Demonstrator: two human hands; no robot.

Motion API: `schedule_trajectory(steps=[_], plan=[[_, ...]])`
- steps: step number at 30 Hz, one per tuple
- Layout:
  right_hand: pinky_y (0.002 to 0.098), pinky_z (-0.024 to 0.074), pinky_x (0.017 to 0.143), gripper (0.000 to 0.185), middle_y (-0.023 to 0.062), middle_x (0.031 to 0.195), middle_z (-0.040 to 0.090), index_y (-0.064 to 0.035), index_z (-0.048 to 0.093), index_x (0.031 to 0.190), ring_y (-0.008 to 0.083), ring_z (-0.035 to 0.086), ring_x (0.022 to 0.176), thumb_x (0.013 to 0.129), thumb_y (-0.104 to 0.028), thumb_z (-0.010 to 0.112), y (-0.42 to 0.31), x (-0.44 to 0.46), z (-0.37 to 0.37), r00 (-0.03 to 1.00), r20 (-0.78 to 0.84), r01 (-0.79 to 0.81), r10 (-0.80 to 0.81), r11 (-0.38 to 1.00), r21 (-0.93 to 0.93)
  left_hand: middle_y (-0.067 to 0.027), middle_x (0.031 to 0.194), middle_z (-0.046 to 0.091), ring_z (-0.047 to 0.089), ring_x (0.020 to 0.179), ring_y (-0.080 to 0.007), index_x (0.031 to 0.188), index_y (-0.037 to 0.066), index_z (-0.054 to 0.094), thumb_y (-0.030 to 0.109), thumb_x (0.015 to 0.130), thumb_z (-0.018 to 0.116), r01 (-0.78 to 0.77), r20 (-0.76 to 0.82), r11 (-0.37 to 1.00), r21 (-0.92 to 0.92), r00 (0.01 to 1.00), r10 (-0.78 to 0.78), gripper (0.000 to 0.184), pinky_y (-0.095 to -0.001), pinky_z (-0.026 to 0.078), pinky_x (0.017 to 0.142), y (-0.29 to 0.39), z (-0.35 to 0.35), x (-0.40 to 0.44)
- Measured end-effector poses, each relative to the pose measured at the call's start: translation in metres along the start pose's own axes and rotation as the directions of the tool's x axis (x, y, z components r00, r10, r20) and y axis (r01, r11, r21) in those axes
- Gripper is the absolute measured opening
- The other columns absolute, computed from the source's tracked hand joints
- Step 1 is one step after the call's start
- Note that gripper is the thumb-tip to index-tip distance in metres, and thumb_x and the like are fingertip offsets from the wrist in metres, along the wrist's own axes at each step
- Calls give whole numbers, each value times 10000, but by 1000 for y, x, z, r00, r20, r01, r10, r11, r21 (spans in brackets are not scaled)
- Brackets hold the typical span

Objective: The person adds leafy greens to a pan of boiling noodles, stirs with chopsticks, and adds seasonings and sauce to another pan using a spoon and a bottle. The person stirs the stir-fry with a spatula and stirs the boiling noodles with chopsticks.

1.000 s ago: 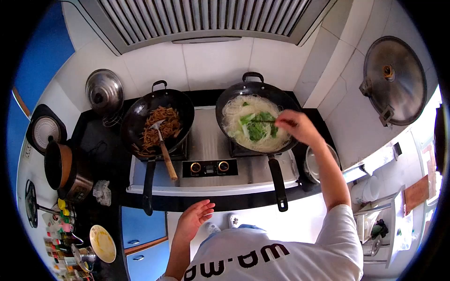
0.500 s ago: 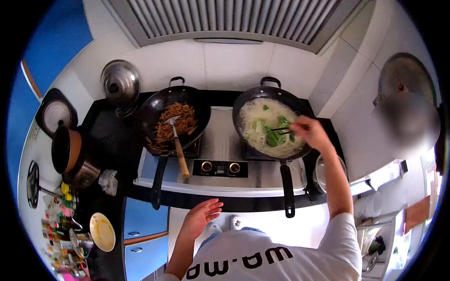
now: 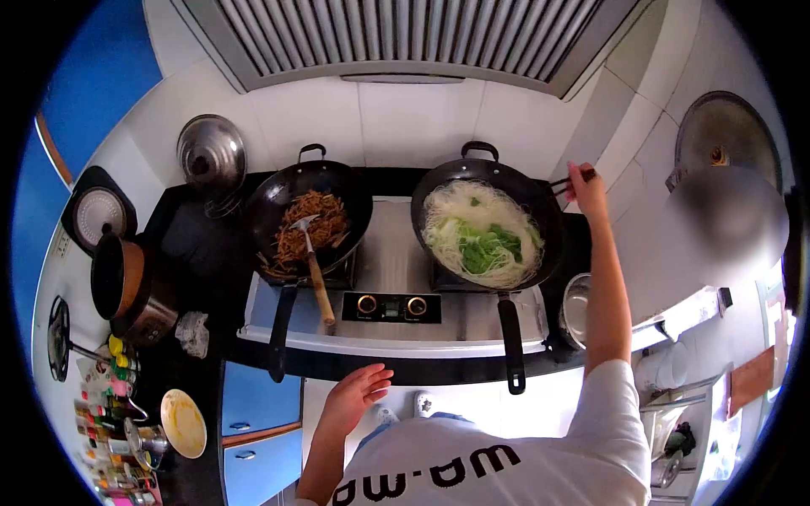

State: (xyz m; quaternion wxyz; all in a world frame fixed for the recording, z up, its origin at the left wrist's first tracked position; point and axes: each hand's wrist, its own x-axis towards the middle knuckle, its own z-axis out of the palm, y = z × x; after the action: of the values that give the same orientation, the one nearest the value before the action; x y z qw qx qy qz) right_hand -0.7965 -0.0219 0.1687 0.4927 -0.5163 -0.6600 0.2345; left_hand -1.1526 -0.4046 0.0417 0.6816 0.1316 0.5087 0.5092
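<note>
My right hand (image 3: 585, 190) is closed around dark chopsticks (image 3: 558, 183), whose tips point left at the upper right rim of the right wok (image 3: 544, 218). In that wok pale noodles (image 3: 443, 202) lie in cloudy liquid, with green leafy vegetables (image 3: 489, 246) on top. My left hand (image 3: 361, 395) hangs in front of the counter edge, fingers apart, holding nothing. The left wok (image 3: 346, 181) contains brown shredded food (image 3: 325, 207). Resting in it is a spatula (image 3: 314, 268) with a wooden handle.
Both wok handles (image 3: 511, 341) jut over the counter's front edge. A metal pot (image 3: 576, 308) stands right of the stove, beneath my forearm. A steel lid (image 3: 211, 152) leans at the back left. On the left counter are a stained plate (image 3: 183, 423) and several bottles (image 3: 105, 438).
My right hand has lifted the chopsticks out of the noodles and moved up and right to the wok's rim. The greens lie more bunched together. My left hand has barely moved.
</note>
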Motion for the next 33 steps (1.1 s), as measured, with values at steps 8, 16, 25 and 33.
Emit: schedule_trajectory(steps=[8,16,25,33], plan=[[294,524,557,409,96,712,587,7,551,792,183,582,551,846,-396,583,33,-3,44,917,197,-394,348,870,297,-155,1105,569,556,967,-214,1147,17,516,190,914,441,-26,24,998,-56,999,28,299,-303,456,846,-5,-5,-3],[254,491,528,386,72,684,577,-8,550,789,145,579,562,851,-387,582,-40,-27,-1,830,530,-268,176,958,101,-155,1118,565,556,975,-213,1145,25,532,234,911,468,-70,72,995,-77,995,75,320,-311,451,853,-5,-11,-6],[259,437,645,143,42,772,575,10,581,873,115,521,700,824,-120,618,-74,-95,28,696,711,159,-98,987,-20,-152,1120,565,556,989,-213,1152,17,528,219,915,459,-46,117,995,-88,992,56,320,-306,454,851,-2,-4,-1],[362,462,661,136,102,861,574,-23,568,890,298,563,791,799,-119,595,-37,-105,58,600,683,660,-417,740,-128,-155,1121,566,559,982,-212,1146,20,535,208,907,473,-42,87,995,-90,995,50,310,-306,453,849,-3,-4,-5]])
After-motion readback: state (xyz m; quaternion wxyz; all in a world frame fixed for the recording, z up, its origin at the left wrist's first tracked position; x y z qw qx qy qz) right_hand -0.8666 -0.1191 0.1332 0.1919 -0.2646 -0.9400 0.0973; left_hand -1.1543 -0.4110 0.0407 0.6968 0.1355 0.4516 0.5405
